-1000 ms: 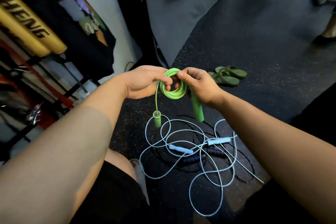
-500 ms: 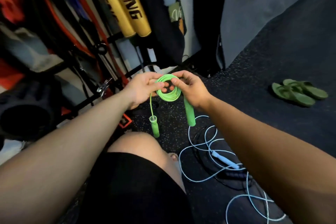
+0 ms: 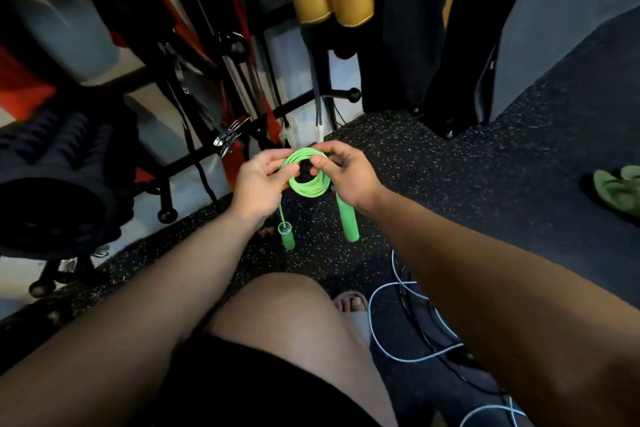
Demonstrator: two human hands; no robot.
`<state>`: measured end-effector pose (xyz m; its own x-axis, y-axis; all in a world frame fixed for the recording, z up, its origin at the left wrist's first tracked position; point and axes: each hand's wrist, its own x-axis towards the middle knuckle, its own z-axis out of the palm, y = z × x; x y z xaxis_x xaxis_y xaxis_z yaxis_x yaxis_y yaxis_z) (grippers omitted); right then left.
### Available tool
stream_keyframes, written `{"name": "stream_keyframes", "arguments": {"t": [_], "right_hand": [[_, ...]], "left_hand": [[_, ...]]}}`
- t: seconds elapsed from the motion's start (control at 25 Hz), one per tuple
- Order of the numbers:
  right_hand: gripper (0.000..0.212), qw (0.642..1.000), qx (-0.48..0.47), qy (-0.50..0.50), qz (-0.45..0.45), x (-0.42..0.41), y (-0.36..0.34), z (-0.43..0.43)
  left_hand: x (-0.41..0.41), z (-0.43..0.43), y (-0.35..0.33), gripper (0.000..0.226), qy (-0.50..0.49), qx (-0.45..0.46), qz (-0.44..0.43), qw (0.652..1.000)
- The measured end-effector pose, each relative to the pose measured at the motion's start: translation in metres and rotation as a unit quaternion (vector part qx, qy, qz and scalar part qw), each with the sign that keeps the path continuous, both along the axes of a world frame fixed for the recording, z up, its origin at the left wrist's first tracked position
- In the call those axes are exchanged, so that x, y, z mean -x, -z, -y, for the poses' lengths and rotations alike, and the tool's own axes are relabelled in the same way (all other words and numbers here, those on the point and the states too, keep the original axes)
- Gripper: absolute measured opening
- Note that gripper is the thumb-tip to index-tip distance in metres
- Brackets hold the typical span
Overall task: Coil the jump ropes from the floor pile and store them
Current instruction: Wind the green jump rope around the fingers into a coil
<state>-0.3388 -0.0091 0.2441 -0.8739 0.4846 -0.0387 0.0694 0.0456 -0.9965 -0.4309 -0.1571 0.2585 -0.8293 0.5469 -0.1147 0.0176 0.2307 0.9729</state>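
Bright green plastic jump rope [image 3: 308,174], coiled, pinched closed-fingered by left hand [image 3: 258,184] and right hand [image 3: 346,174] above speckled black rubber floor [image 3: 433,166]; black metal rack [image 3: 194,163] crowds left.

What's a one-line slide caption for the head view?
Both hands, left hand and right hand, hold a coiled green jump rope, handles dangling, facing a storage rack.

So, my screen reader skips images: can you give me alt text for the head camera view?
Two hands, left and right, hold a coiled green jump rope above a speckled gym floor, its two handles dangling. A pale blue rope lies loose by the person's knee.
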Motion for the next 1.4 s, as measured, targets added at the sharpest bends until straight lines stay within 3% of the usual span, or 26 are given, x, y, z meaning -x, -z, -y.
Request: {"name": "stream_keyframes", "arguments": {"t": [0.24, 0.4, 0.8, 1.16, 1.28, 1.4], "right_hand": [[0.019, 0.999, -0.02, -0.029, 0.013, 0.049, 0.042, -0.001], [0.022, 0.998, -0.056, -0.037, 0.002, 0.08, 0.057, -0.002], [0.026, 0.989, -0.142, 0.031, -0.007, 0.138, 0.095, -0.01], [0.023, 1.0, 0.009, -0.001, 0.021, 0.188, 0.114, -0.027], [0.014, 0.998, 0.064, 0.015, 0.018, 0.208, 0.115, -0.023], [0.016, 0.996, 0.081, 0.019, 0.023, 0.227, 0.12, -0.024]], "left_hand": [[0.035, 0.005, 0.044, 0.026, -0.068, 0.005, 0.025, 0.997], [0.051, 0.002, 0.059, 0.026, -0.114, -0.002, -0.01, 0.993], [0.102, -0.018, 0.085, 0.024, -0.158, -0.006, 0.01, 0.987], [0.141, -0.028, 0.11, 0.027, -0.167, 0.041, -0.053, 0.984], [0.159, -0.029, 0.121, 0.028, -0.187, 0.097, -0.061, 0.976], [0.183, -0.032, 0.133, 0.047, -0.171, 0.188, -0.015, 0.967]]}}
